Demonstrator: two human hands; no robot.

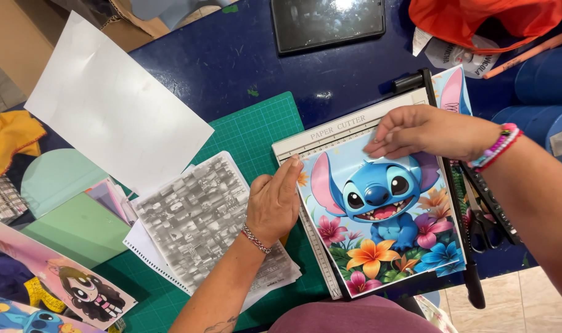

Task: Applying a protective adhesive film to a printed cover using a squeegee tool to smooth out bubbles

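My left hand (273,203) lies flat w/ fingers straight, pressing the left edge of the cartoon print (382,216) against the ruler edge of the paper cutter (330,132). Nothing gripped, just holding it down. My right hand (426,131) rests at the print's top edge, fingers (385,139) bent and pinching or pressing the corner there; can't tell which.

The print sits on the cutter bed, tilted a bit, blue creature and flowers face up. It's a thin glossy sheet, so I judge it light, floppy, prob. slick on the bed and easy to crease or smudge. Best handled at the margins w/ flat pressure, not mid-picture.

Cutter arm (456,203) runs along the right side, scissors (481,219) just beyond. Green cutting mat (256,129) and a grey printed sheet (201,216) lie left on the blue table (244,55).
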